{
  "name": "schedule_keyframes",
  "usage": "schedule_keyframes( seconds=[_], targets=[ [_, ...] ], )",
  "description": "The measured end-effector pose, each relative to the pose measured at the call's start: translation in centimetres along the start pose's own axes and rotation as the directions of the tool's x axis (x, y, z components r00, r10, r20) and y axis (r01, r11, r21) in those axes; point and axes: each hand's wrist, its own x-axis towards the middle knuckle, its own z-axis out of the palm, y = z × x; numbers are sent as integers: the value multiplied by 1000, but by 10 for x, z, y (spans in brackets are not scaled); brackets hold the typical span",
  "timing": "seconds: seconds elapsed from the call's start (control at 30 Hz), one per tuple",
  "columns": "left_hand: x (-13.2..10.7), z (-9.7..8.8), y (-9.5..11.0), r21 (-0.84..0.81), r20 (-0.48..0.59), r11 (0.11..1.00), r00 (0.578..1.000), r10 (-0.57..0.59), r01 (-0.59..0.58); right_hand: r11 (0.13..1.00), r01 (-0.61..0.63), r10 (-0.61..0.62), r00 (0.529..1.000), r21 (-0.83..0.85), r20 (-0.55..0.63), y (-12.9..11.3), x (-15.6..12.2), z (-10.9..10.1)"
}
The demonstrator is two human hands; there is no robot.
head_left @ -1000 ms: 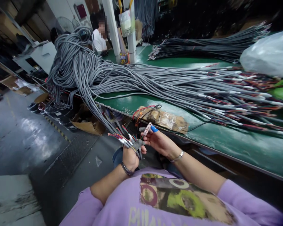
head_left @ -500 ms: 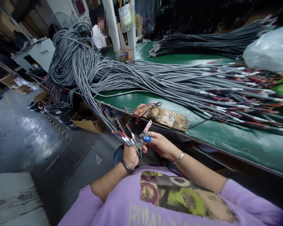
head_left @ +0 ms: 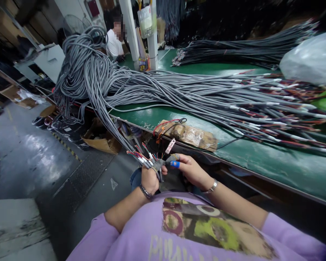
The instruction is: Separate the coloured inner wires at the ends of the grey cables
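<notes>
Cable ends (head_left: 141, 159) sit clamped in the left hand's (head_left: 150, 178) fingers, outside the edge of the green bench (head_left: 274, 164), right hand (head_left: 192, 170) close beside, whether its fingers pinch anything I can't tell, floor (head_left: 100, 181) spreading leftward.

Off the near edge of the desk (head_left: 263, 159), the left grip (head_left: 150, 178) holds stripped cable ends (head_left: 142, 160), the right grip (head_left: 192, 169) beside it; a brown block (head_left: 194, 136) lies along that edge, gray cables (head_left: 154, 87) behind.
</notes>
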Motion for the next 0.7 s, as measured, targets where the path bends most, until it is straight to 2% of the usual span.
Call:
schedule_keyframes(
  seconds=[0.13, 0.23, 0.37, 0.43, 0.7],
  targets=[
    [-2, 1, 6, -8, 32, 1000, 999, 1, 0, 952, -109, 150, 980, 285, -130, 8, 11, -9],
    [-4, 5, 10, -21, 26, 1000, 1000, 2, -2, 909, -157, 245, 950, 387, -191, 3, 22, -9],
    [-4, 13, 11, -19, 36, 1000, 999, 6, -6, 910, -193, 252, 960, 366, -119, -11, 33, 0],
    [-3, 15, 9, -17, 38, 1000, 999, 2, -2, 924, -187, 238, 964, 333, -119, -14, 35, 4],
    [1, 17, 7, 8, 12, 1000, 1000, -4, 4, 899, -164, 208, 976, 406, -66, -7, 33, -3]
  ],
)
